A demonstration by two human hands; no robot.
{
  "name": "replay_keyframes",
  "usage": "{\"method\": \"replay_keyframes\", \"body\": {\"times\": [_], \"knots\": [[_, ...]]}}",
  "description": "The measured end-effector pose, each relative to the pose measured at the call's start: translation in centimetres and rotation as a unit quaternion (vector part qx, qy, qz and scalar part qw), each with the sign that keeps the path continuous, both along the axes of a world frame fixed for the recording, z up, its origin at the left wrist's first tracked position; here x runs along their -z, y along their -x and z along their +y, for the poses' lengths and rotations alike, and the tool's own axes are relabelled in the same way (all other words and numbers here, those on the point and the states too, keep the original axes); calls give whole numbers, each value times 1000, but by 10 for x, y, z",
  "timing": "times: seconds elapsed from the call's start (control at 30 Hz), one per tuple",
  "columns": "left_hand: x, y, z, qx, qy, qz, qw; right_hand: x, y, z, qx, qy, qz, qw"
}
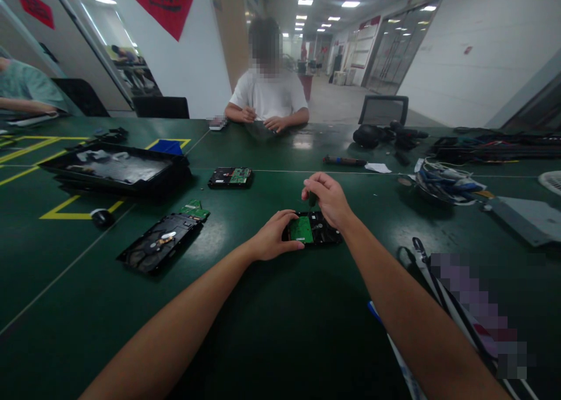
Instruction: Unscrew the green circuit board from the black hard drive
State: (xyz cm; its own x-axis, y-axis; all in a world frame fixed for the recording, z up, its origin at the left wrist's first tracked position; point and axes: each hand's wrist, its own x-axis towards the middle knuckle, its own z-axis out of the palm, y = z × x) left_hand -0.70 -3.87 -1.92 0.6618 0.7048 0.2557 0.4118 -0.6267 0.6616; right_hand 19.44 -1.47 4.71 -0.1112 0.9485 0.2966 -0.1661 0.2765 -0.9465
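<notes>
My left hand (276, 236) grips one end of the hard drive (312, 228) flat on the green table (263, 312), I think to keep it still, while my right hand (332, 198) pinches a small dark tool (312, 199) pointing down over it.

Left fingers (296, 245) clasp a hard drive (318, 230); right fingers (323, 180) hold a dark tool (312, 199) over it

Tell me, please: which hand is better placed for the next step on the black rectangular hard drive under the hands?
Probably the right hand: it holds a small, dark, slender tool over the hard drive, while the left hand is occupied gripping its left end.
</notes>
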Motion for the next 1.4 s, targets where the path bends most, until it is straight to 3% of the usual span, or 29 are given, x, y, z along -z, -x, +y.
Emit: {"method": "replay_keyframes", "body": {"times": [0.13, 0.37, 0.8, 1.03, 1.27, 1.4], "knots": [[1, 0, 0, -1, -2, -1, 1000, -1, 0, 0, -32, -3, 12, 999], [3, 0, 1, -2, -4, 0, 1000, 1, -1, 1, 2, -7, -2, 1000], [1, 0, 1, 0, -2, 4, 1000, 3, -2, 5, -24, -5, 73, 997], [1, 0, 0, -1, -1, 2, 1000, 2, -3, 2, 14, 17, 10, 1000], [0, 0, 0, 1, -2, 0, 1000, -3, -1, -2, -34, 17, 22, 999], [-1, 0, -1, 2, -2, 2, 1000, 0, -1, 0, -5, 2, 13, 1000]]}}
